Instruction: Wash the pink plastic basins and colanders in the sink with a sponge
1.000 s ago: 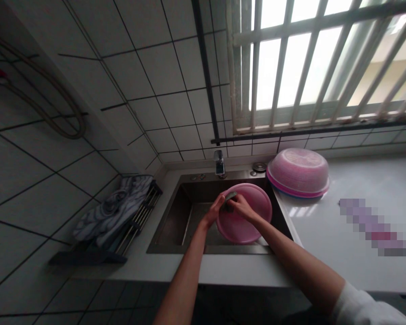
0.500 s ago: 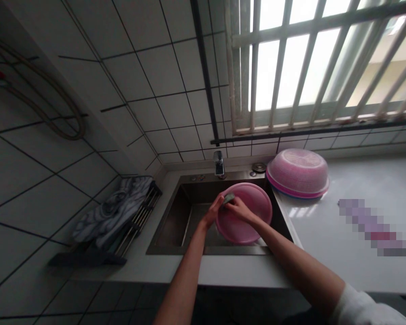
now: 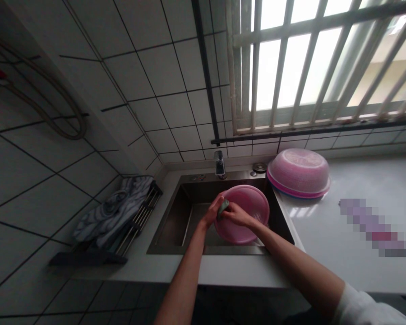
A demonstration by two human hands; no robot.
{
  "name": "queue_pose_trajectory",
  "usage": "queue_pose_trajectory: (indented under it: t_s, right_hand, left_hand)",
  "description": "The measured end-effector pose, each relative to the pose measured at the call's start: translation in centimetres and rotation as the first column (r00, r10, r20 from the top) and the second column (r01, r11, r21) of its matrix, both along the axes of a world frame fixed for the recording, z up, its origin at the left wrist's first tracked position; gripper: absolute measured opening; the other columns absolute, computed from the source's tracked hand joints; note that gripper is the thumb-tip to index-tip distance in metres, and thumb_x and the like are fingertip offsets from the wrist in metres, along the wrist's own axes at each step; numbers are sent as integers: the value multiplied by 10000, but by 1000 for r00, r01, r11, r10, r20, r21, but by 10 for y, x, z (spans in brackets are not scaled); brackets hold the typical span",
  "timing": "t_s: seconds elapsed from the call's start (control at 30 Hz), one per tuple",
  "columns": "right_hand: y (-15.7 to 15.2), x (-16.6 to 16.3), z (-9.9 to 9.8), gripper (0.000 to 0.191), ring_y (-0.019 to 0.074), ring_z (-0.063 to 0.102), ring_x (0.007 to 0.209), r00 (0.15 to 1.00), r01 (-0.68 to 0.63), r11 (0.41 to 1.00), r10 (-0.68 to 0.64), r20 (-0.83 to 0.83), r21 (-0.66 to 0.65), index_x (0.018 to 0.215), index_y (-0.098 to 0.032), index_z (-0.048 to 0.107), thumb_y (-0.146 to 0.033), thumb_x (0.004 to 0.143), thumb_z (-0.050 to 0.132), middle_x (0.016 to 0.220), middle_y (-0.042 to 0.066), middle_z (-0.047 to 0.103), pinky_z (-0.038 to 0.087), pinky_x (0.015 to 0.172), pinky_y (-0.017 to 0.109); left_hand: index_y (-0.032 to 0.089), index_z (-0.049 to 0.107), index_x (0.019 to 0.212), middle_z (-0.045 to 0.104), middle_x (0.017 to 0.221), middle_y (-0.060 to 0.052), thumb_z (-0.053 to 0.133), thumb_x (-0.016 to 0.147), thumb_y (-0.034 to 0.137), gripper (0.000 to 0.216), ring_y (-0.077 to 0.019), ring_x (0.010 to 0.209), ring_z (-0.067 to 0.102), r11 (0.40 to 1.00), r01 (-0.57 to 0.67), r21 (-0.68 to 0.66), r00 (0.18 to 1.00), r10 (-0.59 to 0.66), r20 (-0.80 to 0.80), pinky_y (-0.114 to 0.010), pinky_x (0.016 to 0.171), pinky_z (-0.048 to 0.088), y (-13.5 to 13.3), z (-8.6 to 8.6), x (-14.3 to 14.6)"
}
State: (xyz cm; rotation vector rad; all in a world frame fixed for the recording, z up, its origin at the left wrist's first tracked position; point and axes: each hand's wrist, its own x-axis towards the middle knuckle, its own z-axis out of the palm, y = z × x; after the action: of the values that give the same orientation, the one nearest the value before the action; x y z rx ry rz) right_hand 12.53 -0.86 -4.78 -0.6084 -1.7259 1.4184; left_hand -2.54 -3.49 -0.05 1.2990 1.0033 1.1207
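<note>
A pink plastic basin (image 3: 248,210) is tilted up inside the steel sink (image 3: 176,221). My left hand (image 3: 212,212) grips the basin's left rim, fingers curled round it. My right hand (image 3: 236,215) is closed on a dark green scouring pad (image 3: 222,207) and presses it against the basin's inner face near that rim. Both forearms reach in from the bottom of the view.
A faucet (image 3: 219,163) stands behind the sink. Upturned pink baskets (image 3: 297,174) are stacked on the white counter (image 3: 341,253) to the right. A folded striped cloth (image 3: 113,210) lies on a rack (image 3: 135,223) left of the sink. Tiled walls and a barred window (image 3: 311,63) rise behind.
The basin has turned and now looks smaller and more tilted. My right hand with the pad has slid left and down along the rim toward my left hand.
</note>
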Motion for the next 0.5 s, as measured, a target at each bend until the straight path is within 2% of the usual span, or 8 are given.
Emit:
queue_pose_trajectory:
  t_s: [0.07, 0.13, 0.17, 0.23, 0.3, 0.37, 0.43, 0.5]
  right_hand:
    - [4, 4, 1, 200, 190, 605, 763, 989, 146, 989, -146, -8, -11, 885, -153, 675, -337, 843, 609, 872, 59, 695, 493, 713, 291]
    - [10, 10, 2, 246, 197, 600, 773, 942, 336, 941, -337, -11, -45, 916, -146, 673, -368, 848, 591, 876, 65, 688, 490, 707, 296]
    - [12, 11, 3, 259, 200, 600, 785, 922, 386, 921, -387, -10, -54, 931, -144, 673, -374, 847, 587, 886, 68, 687, 491, 712, 298]
    - [10, 11, 3, 252, 203, 608, 818, 947, 321, 946, -322, -9, -34, 953, -148, 679, -356, 840, 592, 922, 71, 696, 498, 745, 302]
    - [5, 7, 3, 208, 198, 617, 823, 993, 117, 993, -118, 5, 19, 935, -157, 688, -320, 839, 600, 939, 67, 706, 502, 767, 298]
    - [0, 4, 3, 167, 193, 620, 799, 999, -21, 998, 18, 41, 65, 903, -162, 689, -288, 838, 600, 917, 62, 710, 502, 755, 290]
    - [0, 5, 5, 162, 196, 618, 781, 995, 61, 995, -67, 69, 83, 906, -160, 684, -268, 841, 582, 894, 65, 709, 496, 730, 286]
    - [3, 8, 8, 175, 206, 615, 771, 957, 267, 959, -276, 95, 92, 918, -153, 676, -259, 843, 559, 878, 75, 708, 488, 717, 292]
  left_hand:
    - [204, 647, 1336, 633, 1402, -92, 649, 842, 663, 675, -317, 1355, 512, 1000, 18, 2, 1000, -18, 16, -445, 1212, 280, 0, 0, 1]
    - [207, 626, 1362, 606, 1437, -95, 638, 855, 656, 677, -323, 1372, 496, 999, 33, -4, 999, -32, 44, -462, 1207, 290, 0, -1, 3]
    - [206, 624, 1364, 601, 1443, -96, 637, 851, 664, 687, -326, 1379, 489, 999, 31, -9, 998, -31, 49, -466, 1206, 291, 0, -1, 4]
    - [203, 635, 1349, 612, 1430, -96, 643, 831, 687, 708, -327, 1384, 483, 1000, 11, -12, 999, -11, 32, -458, 1213, 280, 0, -2, 3]
    - [201, 651, 1330, 637, 1396, -94, 642, 823, 697, 709, -319, 1372, 496, 1000, -7, -7, 1000, 7, -11, -441, 1221, 267, 0, -2, 2]
    - [200, 652, 1331, 649, 1376, -97, 634, 838, 683, 690, -310, 1351, 520, 1000, -3, 5, 999, 3, -35, -435, 1221, 269, 0, -2, 0]
    - [200, 642, 1345, 633, 1399, -99, 624, 861, 655, 664, -305, 1361, 512, 999, 17, 27, 999, -16, -35, -436, 1226, 263, 1, -4, 0]
    - [202, 626, 1363, 602, 1440, -98, 614, 880, 635, 649, -303, 1392, 482, 999, 37, 37, 999, -36, -26, -443, 1232, 255, 2, -6, 0]
